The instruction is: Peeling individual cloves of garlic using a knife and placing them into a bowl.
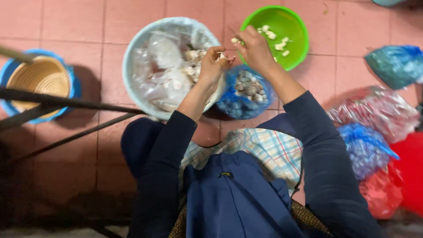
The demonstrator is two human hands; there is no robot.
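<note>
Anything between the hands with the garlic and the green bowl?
Nothing visible. The right hand is already at the green bowl's near rim; the left hand holds a garlic piece just beside it. The blue bag sits below, out of the way.

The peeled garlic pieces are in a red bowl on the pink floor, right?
Not quite. The head view shows the peeled garlic pieces lying in a green bowl, not a red one. It does stand on the pink tiled floor.
</note>
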